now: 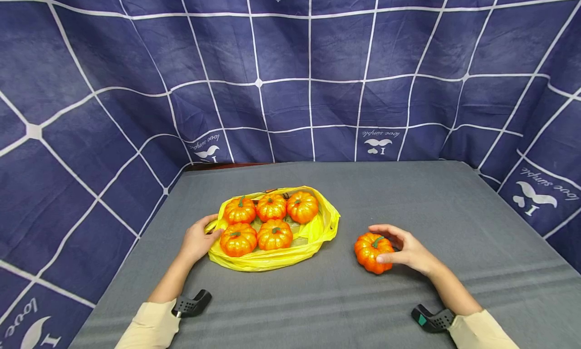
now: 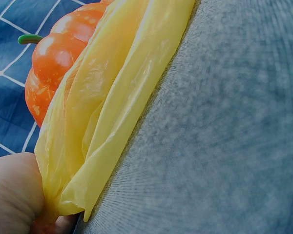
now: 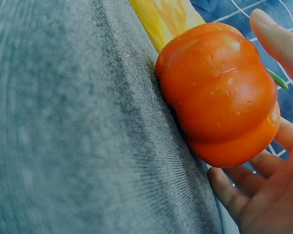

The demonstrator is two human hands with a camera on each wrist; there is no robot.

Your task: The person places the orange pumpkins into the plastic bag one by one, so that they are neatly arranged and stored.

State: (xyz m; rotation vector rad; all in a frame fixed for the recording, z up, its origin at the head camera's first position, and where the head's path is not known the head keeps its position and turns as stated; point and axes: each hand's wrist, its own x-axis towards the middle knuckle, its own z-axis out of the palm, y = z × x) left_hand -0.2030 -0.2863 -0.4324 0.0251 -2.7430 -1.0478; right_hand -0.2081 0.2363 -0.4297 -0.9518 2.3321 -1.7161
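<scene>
A yellow plastic bag [image 1: 272,260] lies spread on the table with several small orange pumpkins [image 1: 274,234] inside it. At its left end my left hand [image 1: 199,238] pinches the bag's edge between thumb and fingers; the left wrist view shows the gathered plastic [image 2: 102,97] there. To the right of the bag, one more pumpkin [image 1: 369,250] with a green stem sits on the table. My right hand [image 1: 408,250] is spread around that pumpkin's right side. In the right wrist view the thumb [image 3: 278,41] stands apart from the pumpkin [image 3: 219,97], and the fingers are behind it.
A grey cloth [image 1: 340,308] covers the table. Blue curtains [image 1: 336,51] with white lines hang behind it and along both sides. Each wrist wears a black strap mount [image 1: 192,303].
</scene>
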